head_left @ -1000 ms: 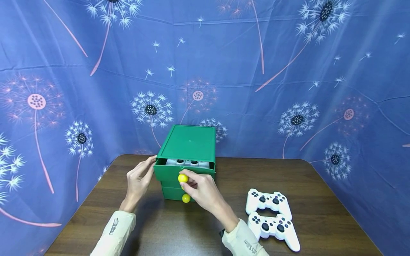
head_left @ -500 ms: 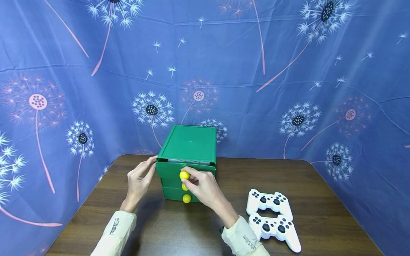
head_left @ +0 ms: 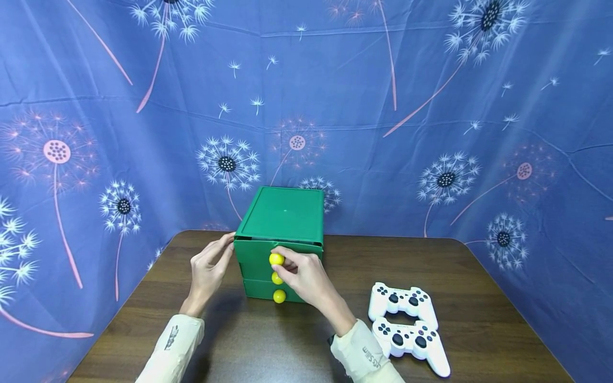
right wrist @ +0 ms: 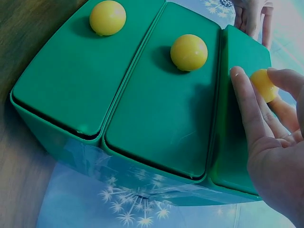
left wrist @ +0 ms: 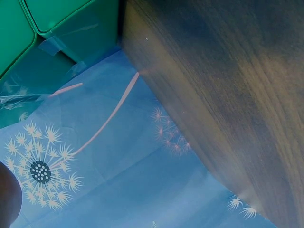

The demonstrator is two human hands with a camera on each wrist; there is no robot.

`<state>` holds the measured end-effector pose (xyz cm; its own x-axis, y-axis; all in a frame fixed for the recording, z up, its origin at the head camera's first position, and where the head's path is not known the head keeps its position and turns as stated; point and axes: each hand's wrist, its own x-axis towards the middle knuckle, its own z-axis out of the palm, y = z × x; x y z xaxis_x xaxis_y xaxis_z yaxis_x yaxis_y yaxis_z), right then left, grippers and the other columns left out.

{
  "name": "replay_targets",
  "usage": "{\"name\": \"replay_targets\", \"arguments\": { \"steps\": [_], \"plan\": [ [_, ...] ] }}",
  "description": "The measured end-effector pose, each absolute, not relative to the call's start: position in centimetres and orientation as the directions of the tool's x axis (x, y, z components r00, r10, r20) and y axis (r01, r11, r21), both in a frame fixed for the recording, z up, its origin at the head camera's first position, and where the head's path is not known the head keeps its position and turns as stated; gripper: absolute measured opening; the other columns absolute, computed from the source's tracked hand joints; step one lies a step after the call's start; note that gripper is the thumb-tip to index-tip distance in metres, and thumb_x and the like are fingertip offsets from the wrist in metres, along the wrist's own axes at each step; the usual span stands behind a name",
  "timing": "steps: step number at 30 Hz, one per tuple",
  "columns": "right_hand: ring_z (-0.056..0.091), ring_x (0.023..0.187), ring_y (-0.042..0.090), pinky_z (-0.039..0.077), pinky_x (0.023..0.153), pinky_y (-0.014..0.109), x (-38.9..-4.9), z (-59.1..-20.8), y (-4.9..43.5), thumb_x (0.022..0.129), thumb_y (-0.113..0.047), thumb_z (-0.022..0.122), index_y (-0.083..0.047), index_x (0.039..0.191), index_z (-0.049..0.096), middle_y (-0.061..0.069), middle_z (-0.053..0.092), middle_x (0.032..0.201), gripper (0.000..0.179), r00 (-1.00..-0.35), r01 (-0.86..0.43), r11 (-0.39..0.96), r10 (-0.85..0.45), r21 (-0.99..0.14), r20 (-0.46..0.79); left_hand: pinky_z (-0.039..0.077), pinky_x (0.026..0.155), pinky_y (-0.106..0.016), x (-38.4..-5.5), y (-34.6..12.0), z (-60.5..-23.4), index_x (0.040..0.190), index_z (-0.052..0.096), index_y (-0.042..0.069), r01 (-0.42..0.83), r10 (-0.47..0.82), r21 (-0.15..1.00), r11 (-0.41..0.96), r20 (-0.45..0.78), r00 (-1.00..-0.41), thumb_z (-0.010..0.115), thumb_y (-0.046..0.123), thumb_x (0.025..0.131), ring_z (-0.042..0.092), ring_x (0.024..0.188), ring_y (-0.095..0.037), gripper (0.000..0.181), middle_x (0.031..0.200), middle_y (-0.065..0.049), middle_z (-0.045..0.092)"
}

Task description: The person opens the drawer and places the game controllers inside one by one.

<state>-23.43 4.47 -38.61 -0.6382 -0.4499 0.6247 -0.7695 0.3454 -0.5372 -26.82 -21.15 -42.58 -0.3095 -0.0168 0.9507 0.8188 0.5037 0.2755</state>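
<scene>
A green drawer cabinet (head_left: 284,213) stands at the back of the table, its drawers fronted by round yellow knobs. Between thumb and fingers, my right hand (head_left: 308,276) pinches the top knob (right wrist: 264,86). The top drawer (head_left: 251,258) is almost fully in, with a thin dark gap along its upper edge. Below it, the middle knob (right wrist: 189,52) and bottom knob (right wrist: 108,17) sit on drawers pushed in. My left hand (head_left: 208,268) has its fingers extended against the cabinet's left side near the front upper corner; the fingertips are partly hidden there.
Two white game controllers (head_left: 402,303) lie one in front of the other at the right on the brown wooden table (head_left: 268,346). Behind the table hangs a blue cloth (head_left: 354,159) with dandelion prints. Clear tape (right wrist: 85,156) runs along the cabinet's side.
The top drawer has slid inward with my right hand on its knob, and the white controllers inside have gone out of sight. My left hand has stayed at the cabinet's side.
</scene>
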Motion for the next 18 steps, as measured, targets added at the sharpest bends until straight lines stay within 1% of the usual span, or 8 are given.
{"name": "replay_targets", "arguments": {
  "steps": [11,18],
  "plan": [
    [0.069,0.073,0.008,0.059,0.07,0.019,-23.86,-38.74,4.47,0.094,-0.006,0.077,-0.006,0.12,0.073,0.001,0.073,0.087,0.026,-0.631,-0.775,0.342,-0.436,-0.531,0.641,0.053,0.089,-0.015,-26.83,-21.13,-42.57,0.115,0.076,-0.006,0.82,-0.018,0.277,0.501,0.95,-0.311,0.075,-0.026,0.077,0.073,0.095,-0.021,0.043,0.108,-0.017,0.076],
    [0.07,0.074,0.008,0.059,0.07,0.019,-23.99,-38.69,4.42,0.094,-0.006,0.078,-0.006,0.12,0.073,0.001,0.073,0.087,0.026,-0.641,-0.767,0.34,-0.427,-0.544,0.638,0.053,0.089,-0.015,-26.94,-21.08,-42.64,0.114,0.075,-0.009,0.825,-0.021,0.27,0.496,0.954,-0.3,0.074,-0.028,0.075,0.072,0.095,-0.019,0.043,0.107,-0.02,0.076]
  ]
}}
